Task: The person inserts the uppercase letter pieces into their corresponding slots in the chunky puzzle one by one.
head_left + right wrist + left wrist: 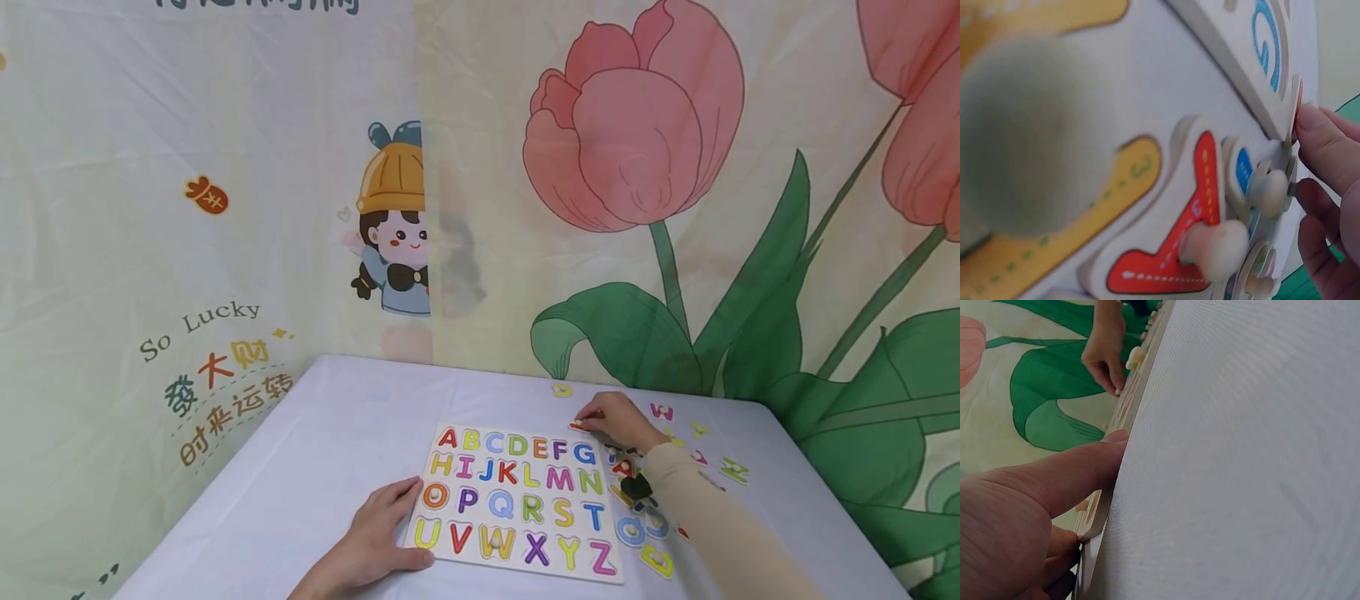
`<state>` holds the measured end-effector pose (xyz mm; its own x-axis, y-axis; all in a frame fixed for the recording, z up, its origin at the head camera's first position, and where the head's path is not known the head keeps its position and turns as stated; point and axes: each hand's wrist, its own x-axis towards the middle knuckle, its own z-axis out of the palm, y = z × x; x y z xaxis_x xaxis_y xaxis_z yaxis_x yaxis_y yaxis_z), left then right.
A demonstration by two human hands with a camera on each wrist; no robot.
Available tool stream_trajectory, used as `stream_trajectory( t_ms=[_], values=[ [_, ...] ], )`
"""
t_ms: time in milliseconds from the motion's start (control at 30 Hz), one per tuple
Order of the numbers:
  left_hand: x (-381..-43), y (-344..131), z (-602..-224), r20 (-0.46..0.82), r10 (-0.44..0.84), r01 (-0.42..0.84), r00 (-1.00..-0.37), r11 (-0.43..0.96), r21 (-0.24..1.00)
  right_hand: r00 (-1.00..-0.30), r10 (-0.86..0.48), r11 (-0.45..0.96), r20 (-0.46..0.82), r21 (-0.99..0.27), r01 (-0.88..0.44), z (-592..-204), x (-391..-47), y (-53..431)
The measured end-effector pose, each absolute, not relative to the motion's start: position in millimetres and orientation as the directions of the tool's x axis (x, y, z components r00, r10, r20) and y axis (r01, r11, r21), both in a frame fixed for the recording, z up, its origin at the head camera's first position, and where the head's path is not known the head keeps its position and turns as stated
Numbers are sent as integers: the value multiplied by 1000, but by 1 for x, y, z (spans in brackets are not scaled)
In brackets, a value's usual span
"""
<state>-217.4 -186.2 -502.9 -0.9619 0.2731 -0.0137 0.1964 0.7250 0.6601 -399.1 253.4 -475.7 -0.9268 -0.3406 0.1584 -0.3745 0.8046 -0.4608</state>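
Observation:
A white alphabet puzzle board [517, 567] with coloured letters lies on the table. My left hand [377, 529] grips its near left corner, fingers along the left side and thumb at the front edge; the left wrist view shows that thumb [1079, 472] against the board's edge. Just beyond the far right corner, my right hand [617, 419] pinches a red letter piece [577, 426] between thumb and fingertips. Seen from the right wrist, the red piece [1298, 103] stands on edge beside the board's corner, its shape mostly hidden. Knobbed pieces O [435, 497], R [532, 505] and W [497, 543] sit in the board.
Several loose knobbed letters lie right of the board, including a blue one [630, 530] and a yellow one [657, 562], partly under my right forearm. A pink piece [662, 412] and a green one [734, 470] lie farther right. Another yellow piece [561, 389] is near the back edge.

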Motion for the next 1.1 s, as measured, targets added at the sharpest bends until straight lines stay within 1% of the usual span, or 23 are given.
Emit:
stream_trajectory(
  t_ms=[67,167,367,567,767,1100],
  values=[
    [-217,-187,-503,-22,269,189,-963,731,656,-931,-323,812,169,-456,-364,-475,-397,251],
    [-218,-187,-503,-25,269,188,-963,732,655,-947,-273,816,168,-481,-320,-473,-390,244],
    [-217,-187,-501,-19,277,197,-961,729,655,-972,-194,812,133,-533,-235,-468,-362,214],
    [-217,-187,-501,-18,276,197,-961,729,656,-966,-197,795,167,-549,-257,-458,-328,180],
    [-217,-188,-504,14,295,231,-956,718,656,-962,-210,788,177,-552,-273,-456,-306,154],
    [-217,-189,-504,31,298,247,-954,722,647,-921,-325,764,213,-515,-389,-461,-272,118]
  ],
)
